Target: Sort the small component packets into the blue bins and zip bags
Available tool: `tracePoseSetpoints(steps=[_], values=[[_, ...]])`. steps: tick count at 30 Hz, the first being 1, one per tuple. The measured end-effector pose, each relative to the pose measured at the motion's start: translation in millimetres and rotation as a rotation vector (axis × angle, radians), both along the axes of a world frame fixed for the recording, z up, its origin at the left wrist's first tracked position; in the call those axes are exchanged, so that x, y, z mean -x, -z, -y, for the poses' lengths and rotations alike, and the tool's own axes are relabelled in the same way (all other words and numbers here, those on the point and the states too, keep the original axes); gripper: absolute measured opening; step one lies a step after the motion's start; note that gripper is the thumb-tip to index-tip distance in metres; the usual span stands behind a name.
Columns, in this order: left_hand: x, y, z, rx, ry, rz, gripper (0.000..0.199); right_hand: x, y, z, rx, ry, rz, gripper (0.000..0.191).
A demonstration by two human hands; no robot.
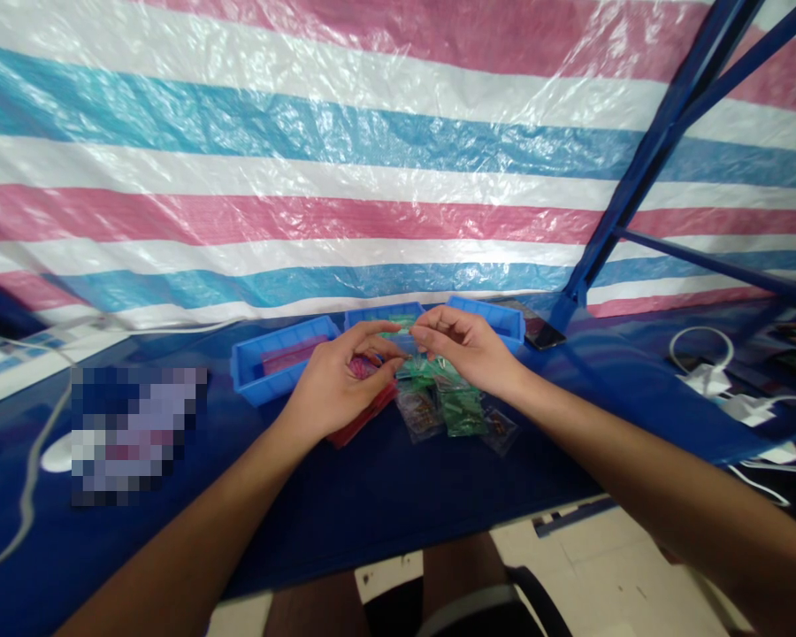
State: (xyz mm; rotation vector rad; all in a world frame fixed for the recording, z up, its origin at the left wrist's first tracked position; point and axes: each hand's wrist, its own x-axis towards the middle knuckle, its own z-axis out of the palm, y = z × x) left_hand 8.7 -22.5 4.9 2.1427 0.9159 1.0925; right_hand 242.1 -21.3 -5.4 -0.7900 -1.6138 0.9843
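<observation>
My left hand (340,376) is held over the table, thumb and fingers curled toward the right. Facing it, my right hand (463,343) pinches with thumb and forefinger. A small see-through plastic bag (411,343) seems to be stretched between the fingertips of both hands; its contents are too blurred to tell. Under my left hand lie red packets (362,420), with something pink (363,366) partly hidden by the fingers. Below my right hand is a pile of small bags: a green one (463,412) and clear ones with brownish contents (419,414).
Three blue bins stand along the back: a left bin (256,389) with red packets, a middle bin (364,312), and a right bin (514,327). A dark phone (545,334) lies right. White cables and plugs (707,379) sit farther right. Blue metal bars (643,186) rise behind.
</observation>
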Motion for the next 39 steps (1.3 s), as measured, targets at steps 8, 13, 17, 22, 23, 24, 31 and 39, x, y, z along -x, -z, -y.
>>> tracePoseSetpoints(steps=[8, 13, 17, 22, 23, 24, 31, 39], values=[[4, 3.9, -5, 0.073, -0.041, 0.118, 0.053, -2, 8.5, -2, -0.012, -0.065, 0.075, 0.035], [4, 1.3, -1, 0.021, -0.065, 0.050, 0.051, -2, 8.5, -2, 0.005, -0.060, 0.077, 0.035], [2, -2.5, 3, -0.031, -0.083, -0.010, 0.049, -1, 11.2, -3, 0.039, -0.071, 0.064, 0.035], [1, -2.6, 4, -0.043, -0.078, -0.008, 0.050, 0, 14.9, -3, 0.048, -0.107, 0.025, 0.033], [1, -2.2, 3, -0.043, -0.074, -0.006, 0.050, 0, 15.2, -3, 0.049, -0.111, 0.023, 0.033], [1, -1.7, 3, -0.041, -0.072, -0.003, 0.050, 0, 15.5, -3, 0.050, -0.113, 0.023, 0.032], [0, 0.3, 2, -0.027, -0.059, 0.011, 0.049, 1, 14.3, -3, 0.043, -0.134, 0.018, 0.030], [1, 0.8, 2, -0.029, -0.059, 0.000, 0.047, 1, 14.1, -2, 0.019, -0.123, 0.065, 0.032]])
